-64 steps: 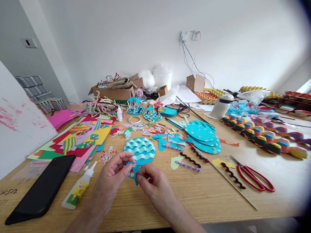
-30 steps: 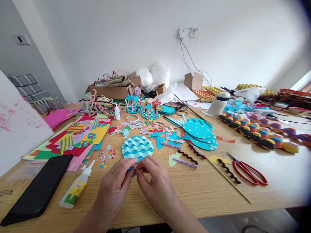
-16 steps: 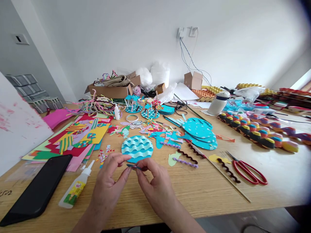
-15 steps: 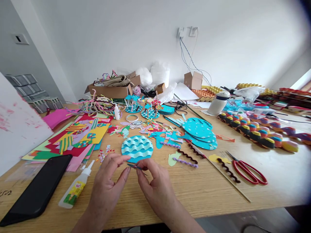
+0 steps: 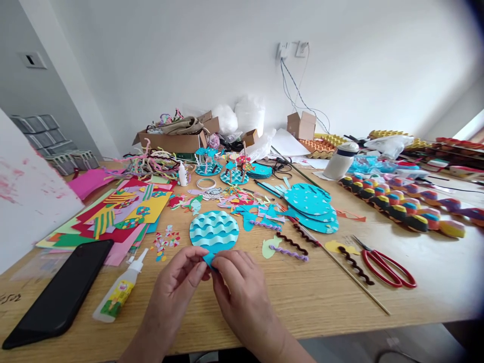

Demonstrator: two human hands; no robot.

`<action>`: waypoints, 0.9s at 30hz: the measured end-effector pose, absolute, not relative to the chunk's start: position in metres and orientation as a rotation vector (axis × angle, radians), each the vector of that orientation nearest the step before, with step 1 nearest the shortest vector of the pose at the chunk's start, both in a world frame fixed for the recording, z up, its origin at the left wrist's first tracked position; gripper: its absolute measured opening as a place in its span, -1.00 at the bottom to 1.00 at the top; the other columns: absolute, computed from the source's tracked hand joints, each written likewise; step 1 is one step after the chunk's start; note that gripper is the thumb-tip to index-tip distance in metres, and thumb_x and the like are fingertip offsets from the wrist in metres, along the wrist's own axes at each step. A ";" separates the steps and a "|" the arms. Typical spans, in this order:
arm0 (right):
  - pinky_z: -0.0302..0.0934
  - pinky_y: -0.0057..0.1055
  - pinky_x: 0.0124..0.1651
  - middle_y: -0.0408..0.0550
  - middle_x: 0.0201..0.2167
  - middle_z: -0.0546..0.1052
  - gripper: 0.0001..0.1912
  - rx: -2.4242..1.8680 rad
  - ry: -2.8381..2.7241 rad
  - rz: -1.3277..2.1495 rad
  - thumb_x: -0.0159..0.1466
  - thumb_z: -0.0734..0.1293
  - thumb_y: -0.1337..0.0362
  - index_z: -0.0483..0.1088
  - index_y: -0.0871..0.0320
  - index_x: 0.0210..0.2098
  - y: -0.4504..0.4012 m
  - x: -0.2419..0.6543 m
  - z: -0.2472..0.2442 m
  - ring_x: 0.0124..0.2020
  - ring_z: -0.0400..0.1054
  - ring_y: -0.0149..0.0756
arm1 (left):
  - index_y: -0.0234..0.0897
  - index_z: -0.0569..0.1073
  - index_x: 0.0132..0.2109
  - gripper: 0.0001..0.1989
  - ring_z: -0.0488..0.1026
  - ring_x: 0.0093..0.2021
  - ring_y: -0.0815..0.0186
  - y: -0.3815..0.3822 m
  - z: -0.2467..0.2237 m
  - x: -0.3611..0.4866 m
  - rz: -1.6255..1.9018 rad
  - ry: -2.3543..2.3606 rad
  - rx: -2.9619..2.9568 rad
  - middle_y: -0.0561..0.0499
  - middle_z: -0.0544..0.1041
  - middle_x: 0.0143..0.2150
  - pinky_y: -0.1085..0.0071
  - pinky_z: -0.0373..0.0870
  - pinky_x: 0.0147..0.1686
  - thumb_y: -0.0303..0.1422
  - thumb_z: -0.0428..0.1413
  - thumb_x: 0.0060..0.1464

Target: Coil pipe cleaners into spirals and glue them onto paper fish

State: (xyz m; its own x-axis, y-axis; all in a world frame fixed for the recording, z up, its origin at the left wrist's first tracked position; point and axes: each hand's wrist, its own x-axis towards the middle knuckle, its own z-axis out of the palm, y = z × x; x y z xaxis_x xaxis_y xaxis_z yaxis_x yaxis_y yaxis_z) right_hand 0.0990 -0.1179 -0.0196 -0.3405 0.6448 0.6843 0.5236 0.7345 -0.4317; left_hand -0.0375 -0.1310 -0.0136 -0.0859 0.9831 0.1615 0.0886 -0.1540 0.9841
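Note:
Between the fingertips of both hands is a small blue piece of paper [image 5: 209,258], partly covered by the fingers. My left hand [image 5: 180,275] pinches its left side, and my right hand [image 5: 238,277] grips the right side with fingers bent over it. Just beyond the fingertips lies a round blue disc [image 5: 214,231] with pale wavy paper strips across it. Tiny coloured paper scraps [image 5: 166,241] are scattered left of the disc. To the right are a pale green fish-shaped cutout [image 5: 267,248] and twisted brown and purple pipe cleaners [image 5: 289,253].
A glue bottle [image 5: 119,292] and black phone [image 5: 56,292] lie at left beside stacked coloured paper [image 5: 113,212]. Red-handled scissors [image 5: 389,267] and a thin stick [image 5: 355,282] lie at right. Blue discs [image 5: 310,201], painted egg-carton strips [image 5: 397,201] and a cardboard box [image 5: 170,141] stand farther back.
The blue paper, seen edge-on before, now shows its flat face. My right hand has turned over it, its fingers folding closer to my left hand.

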 end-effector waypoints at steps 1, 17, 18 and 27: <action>0.14 -0.33 -0.25 -0.05 -0.33 0.46 -0.89 -0.860 -2.039 0.192 0.22 0.19 0.44 0.31 0.14 -0.30 -0.121 0.101 -0.017 -0.31 0.30 -0.27 | -0.21 0.40 -0.27 -0.90 0.41 -0.37 0.41 -0.131 -0.014 -0.038 1.365 1.235 1.292 0.11 0.47 -0.38 0.56 0.37 -0.34 -0.32 0.06 0.04; 0.18 -0.52 -0.47 -0.21 -0.55 0.38 -0.91 -0.995 -1.556 1.353 0.06 0.26 0.40 0.30 0.15 -0.39 -0.102 0.115 -0.036 -0.52 0.28 -0.44 | -0.16 0.32 -0.20 -0.78 0.39 -0.42 0.40 -0.113 -0.019 -0.046 0.985 1.113 1.619 0.14 0.40 -0.42 0.51 0.34 -0.43 -0.52 -0.02 -0.02; 0.18 -0.52 -0.47 -0.20 -0.55 0.39 -0.90 -1.018 -1.596 1.285 0.06 0.26 0.43 0.31 0.15 -0.40 -0.104 0.115 -0.035 -0.52 0.28 -0.43 | -0.14 0.31 -0.13 -0.71 0.41 -0.39 0.39 -0.114 -0.018 -0.045 1.006 1.128 1.685 0.13 0.42 -0.39 0.49 0.36 -0.39 -0.54 -0.03 -0.01; 0.25 -0.45 -0.30 -0.05 -0.37 0.41 -0.78 -0.846 -1.767 0.465 0.19 0.12 0.54 0.29 0.14 -0.36 -0.117 0.129 -0.023 -0.31 0.33 -0.36 | -0.17 0.40 -0.30 -0.71 0.43 -0.22 0.35 -0.136 0.005 -0.049 1.499 1.148 2.622 0.06 0.51 -0.34 0.47 0.36 -0.14 -0.68 0.00 -0.06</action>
